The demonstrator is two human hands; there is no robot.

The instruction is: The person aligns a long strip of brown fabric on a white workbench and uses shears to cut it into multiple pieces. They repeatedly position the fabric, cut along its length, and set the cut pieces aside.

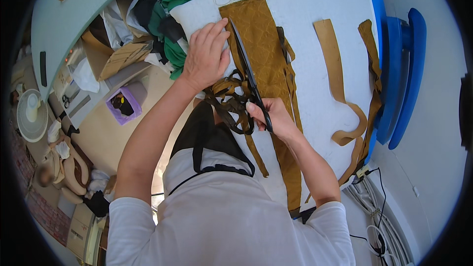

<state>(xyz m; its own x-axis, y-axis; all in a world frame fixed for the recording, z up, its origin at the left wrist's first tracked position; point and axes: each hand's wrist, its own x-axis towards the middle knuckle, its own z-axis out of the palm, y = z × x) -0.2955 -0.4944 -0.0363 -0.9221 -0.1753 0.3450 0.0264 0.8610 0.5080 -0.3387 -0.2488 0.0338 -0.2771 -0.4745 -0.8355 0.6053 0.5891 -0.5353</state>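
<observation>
A long piece of mustard-brown patterned fabric point(261, 44) lies lengthwise over the white padded table. In my right hand point(277, 118) is a pair of large black scissors point(249, 71). Their blades point away from me along the fabric's left part, and they look nearly closed. My left hand point(204, 54) rests by the fabric's far left edge with fingers stretched out, fingertips touching the cloth near the blade tips. Curled brown and dark strips point(227, 91) hang in a tangle between my hands, partly hiding the scissor handles.
Tan strips point(331, 64) lie on the white tabletop point(305, 0) at the right, beside a blue chair point(409, 79). Green and dark cloth point(172, 44) is heaped at the far left. A lilac bin point(135, 99), an open cardboard box point(123, 56) and a fan point(32, 115) stand left.
</observation>
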